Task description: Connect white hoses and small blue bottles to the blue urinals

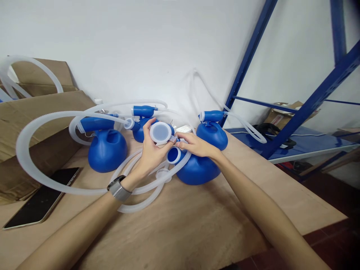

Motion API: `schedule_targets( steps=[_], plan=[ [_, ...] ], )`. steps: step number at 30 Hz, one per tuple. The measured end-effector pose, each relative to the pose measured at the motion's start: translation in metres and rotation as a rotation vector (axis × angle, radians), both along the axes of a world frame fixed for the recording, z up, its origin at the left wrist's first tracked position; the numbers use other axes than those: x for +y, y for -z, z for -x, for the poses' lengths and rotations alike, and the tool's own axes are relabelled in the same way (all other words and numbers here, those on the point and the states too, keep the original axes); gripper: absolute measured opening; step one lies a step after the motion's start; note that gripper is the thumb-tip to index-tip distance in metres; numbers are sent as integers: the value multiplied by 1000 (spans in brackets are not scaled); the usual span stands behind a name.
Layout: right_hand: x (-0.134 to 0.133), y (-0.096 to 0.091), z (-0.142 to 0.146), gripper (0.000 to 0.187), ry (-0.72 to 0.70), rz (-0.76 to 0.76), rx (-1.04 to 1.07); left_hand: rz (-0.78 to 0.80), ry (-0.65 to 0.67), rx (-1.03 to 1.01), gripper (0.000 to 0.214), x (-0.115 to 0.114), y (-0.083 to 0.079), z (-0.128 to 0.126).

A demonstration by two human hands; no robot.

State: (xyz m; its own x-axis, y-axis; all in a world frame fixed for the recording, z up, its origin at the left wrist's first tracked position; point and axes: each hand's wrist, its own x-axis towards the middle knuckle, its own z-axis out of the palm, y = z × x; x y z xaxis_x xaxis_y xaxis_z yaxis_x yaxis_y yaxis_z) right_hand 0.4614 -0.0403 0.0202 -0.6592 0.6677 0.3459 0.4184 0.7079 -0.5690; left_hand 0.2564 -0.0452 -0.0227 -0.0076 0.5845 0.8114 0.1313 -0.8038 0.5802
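My left hand [150,150] holds a round white cap [160,132] between thumb and fingers, lifted just above the open neck [173,155] of a blue plastic bottle [197,168]. Lying on that bottle, my right hand [195,145] pinches a small part beside the cap; what it is I cannot make out. White corrugated hose [42,180] loops under my left wrist, which wears a watch.
Three more blue bottles with hoses stand behind: one at left [107,148], one at centre back [142,127], one at right [212,131]. A dark tablet [42,200] lies at the left. Cardboard boxes [33,112] line the left; a blue metal shelf frame [309,105] is at the right.
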Motion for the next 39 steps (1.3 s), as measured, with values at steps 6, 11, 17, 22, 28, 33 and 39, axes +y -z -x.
schedule_targets(
  steps=[6, 11, 17, 22, 28, 33, 39],
  plan=[
    [-4, -5, 3, 21, 50, -60, -47, 21, -14, -49, 91, -1, -3, -1],
    [-7, -8, 3, 11, 65, -50, 32, 157, 77, -169, 79, -7, -9, -5],
    [-9, -8, 4, 14, -35, 75, 76, 183, 34, -128, 76, -1, -4, -4],
    [-8, -6, 6, 36, 72, 40, 67, 69, -42, 63, 99, 1, -9, 8],
    [-9, -5, 8, 38, 165, -22, -12, -284, -178, 521, 42, -12, -43, 29],
    [-13, -7, 9, 40, 137, -39, -76, -178, -170, 627, 18, -12, -51, 29],
    [-12, -8, 7, 42, 112, -19, -67, -176, -142, 693, 16, -4, -48, 31]
  ],
)
